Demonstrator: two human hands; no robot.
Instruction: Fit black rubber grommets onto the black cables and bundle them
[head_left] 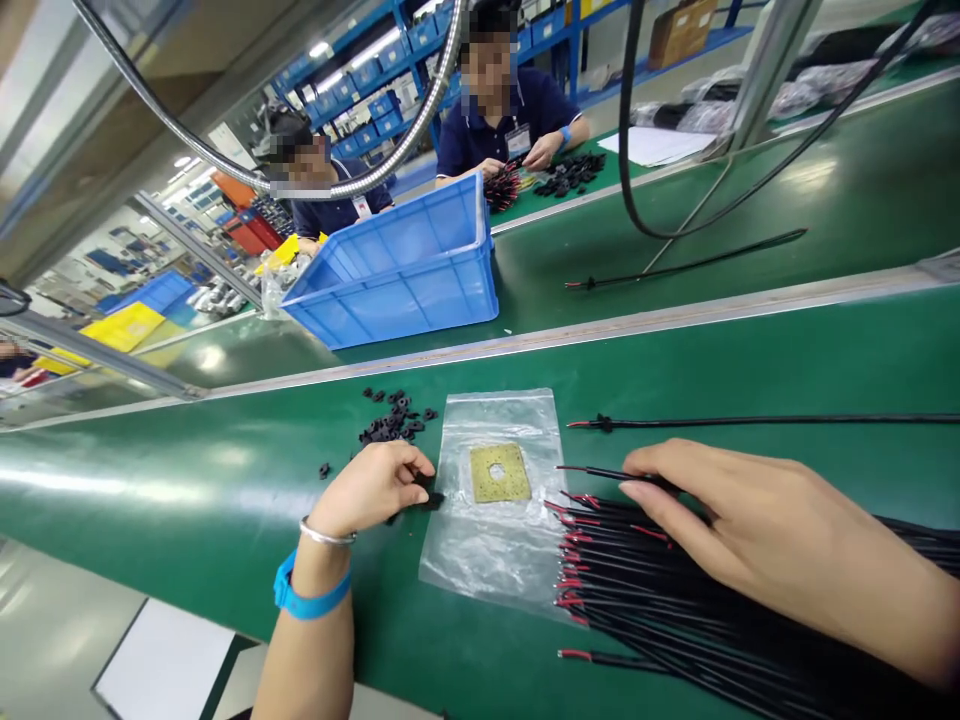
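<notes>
My left hand (pixel 369 487) is closed, its thumb and fingers pinching a small black rubber grommet (pixel 433 499) just left of a clear zip bag (pixel 480 560). Partly behind that hand lies a loose pile of similar black grommets (pixel 391 428). Between thumb and index finger, my right hand (pixel 765 515) grips a black cable (pixel 606 473) whose stripped red wire end points left over the bag's edge. Below it, a thick bundle of black cables (pixel 645 590) with red ends lies side by side. A yellowish sponge square (pixel 480 490) with a central hole rests on the bag.
One cable fitted with a black grommet (pixel 604 423) lies above my right hand. Beyond the metal bench rail (pixel 540 335) stands a blue crate (pixel 405 300), and another cable (pixel 690 262) lies near it. Two co-workers sit opposite. A dark hose (pixel 626 150) hangs at upper right.
</notes>
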